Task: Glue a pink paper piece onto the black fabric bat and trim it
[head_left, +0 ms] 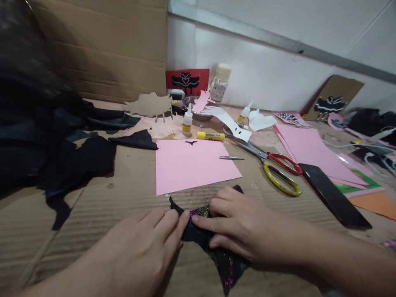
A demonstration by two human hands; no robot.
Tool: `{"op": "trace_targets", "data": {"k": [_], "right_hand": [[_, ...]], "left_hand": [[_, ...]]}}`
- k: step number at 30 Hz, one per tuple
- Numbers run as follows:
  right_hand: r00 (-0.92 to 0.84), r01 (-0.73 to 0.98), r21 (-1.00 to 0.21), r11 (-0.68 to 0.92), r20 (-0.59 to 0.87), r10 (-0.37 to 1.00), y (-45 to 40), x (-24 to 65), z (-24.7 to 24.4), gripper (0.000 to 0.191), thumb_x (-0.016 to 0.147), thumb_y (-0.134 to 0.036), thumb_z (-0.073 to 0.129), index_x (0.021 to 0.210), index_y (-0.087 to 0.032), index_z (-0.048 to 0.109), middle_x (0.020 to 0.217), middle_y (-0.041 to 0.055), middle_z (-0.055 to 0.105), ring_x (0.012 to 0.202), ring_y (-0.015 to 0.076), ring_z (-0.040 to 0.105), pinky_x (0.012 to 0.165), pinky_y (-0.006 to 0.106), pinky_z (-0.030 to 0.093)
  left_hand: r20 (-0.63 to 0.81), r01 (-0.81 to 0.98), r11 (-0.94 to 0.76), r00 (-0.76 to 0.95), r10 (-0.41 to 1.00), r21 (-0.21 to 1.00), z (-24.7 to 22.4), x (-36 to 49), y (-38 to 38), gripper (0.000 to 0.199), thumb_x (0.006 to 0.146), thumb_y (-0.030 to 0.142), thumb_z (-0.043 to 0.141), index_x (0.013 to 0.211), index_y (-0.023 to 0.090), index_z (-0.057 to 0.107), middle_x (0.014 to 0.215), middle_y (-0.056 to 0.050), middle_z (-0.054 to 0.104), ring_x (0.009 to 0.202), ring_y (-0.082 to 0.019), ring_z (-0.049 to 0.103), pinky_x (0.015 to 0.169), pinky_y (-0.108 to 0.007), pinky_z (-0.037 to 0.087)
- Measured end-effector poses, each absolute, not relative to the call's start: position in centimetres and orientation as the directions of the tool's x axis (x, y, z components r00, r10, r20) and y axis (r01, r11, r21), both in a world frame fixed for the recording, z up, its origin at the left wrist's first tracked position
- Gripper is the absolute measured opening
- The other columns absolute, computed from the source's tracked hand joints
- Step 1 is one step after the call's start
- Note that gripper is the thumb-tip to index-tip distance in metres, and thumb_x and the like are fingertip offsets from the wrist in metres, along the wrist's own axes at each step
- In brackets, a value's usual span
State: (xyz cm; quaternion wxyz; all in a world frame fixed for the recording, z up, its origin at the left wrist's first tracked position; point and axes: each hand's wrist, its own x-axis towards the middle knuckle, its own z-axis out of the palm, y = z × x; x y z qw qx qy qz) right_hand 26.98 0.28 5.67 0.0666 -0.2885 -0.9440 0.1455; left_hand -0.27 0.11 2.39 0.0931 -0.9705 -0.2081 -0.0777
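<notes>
A dark fabric scrap (228, 268) with shiny multicoloured specks and jagged points lies on the cardboard in front of me. At its left end my left hand (145, 239) is closed, its fingertips pressed together on the cloth. My right hand (244, 225) rests over the scrap's right part, with curled fingers and the index fingertip pressing beside the left fingertips. Part of the scrap is hidden under both hands. Just beyond lies a pink paper sheet (192, 169) bearing a small black cut-out (191, 142) and metal tweezers (232, 158).
Scissors (262, 156) with red and yellow handles and a black phone (335, 196) lie to the right, near pink sheets (318, 148). A glue stick (210, 136) and a glue bottle (187, 121) are behind the pink sheet. Black fabric scraps (77, 161) pile up at left.
</notes>
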Motion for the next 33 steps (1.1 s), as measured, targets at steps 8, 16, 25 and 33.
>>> {"op": "trace_targets", "data": {"k": [8,16,25,33], "right_hand": [[-0.809,0.53,-0.24,0.813,0.144,0.57,0.2,27.5,5.3,0.044,0.114,-0.041,0.049,0.137,-0.01,0.072,0.086,0.0065,0.069,0.079,0.0226,0.049,0.074,0.036,0.035],[-0.813,0.547,-0.227,0.806,0.084,0.576,0.5,27.4,5.3,0.053,0.113,-0.051,0.047,0.148,-0.016,0.066,0.089,0.0065,0.07,0.079,0.0225,0.051,0.072,0.035,0.035],[-0.802,0.53,-0.198,0.825,0.2,0.563,0.3,27.1,5.4,0.053,0.11,-0.054,0.054,0.136,-0.013,0.074,0.082,0.0061,0.068,0.074,0.0208,0.05,0.07,0.034,0.033],[-0.799,0.58,-0.19,0.792,0.055,0.598,0.3,27.0,5.8,0.06,0.107,-0.06,0.054,0.141,-0.015,0.072,0.087,0.0073,0.068,0.078,0.0222,0.053,0.071,0.034,0.035]], "left_hand": [[0.214,0.406,-0.899,0.904,0.369,-0.163,2.5,0.0,0.5,0.062,0.076,0.003,0.046,0.131,0.006,0.073,0.101,-0.011,0.083,0.078,-0.025,0.073,0.067,-0.036,0.063],[0.258,0.45,-0.87,0.881,0.396,-0.202,1.6,-0.3,0.6,0.051,0.086,0.005,0.049,0.128,0.015,0.077,0.097,-0.008,0.083,0.077,-0.023,0.073,0.065,-0.031,0.059],[0.334,0.434,-0.858,0.88,0.338,-0.274,0.3,-0.7,0.5,0.047,0.105,0.014,0.036,0.112,0.014,0.083,0.088,-0.012,0.082,0.067,-0.025,0.072,0.054,-0.036,0.054],[0.346,0.44,-0.865,0.872,0.348,-0.24,1.0,-0.2,0.6,0.052,0.103,0.013,0.032,0.108,0.018,0.084,0.083,-0.011,0.081,0.064,-0.025,0.069,0.054,-0.035,0.053]]}}
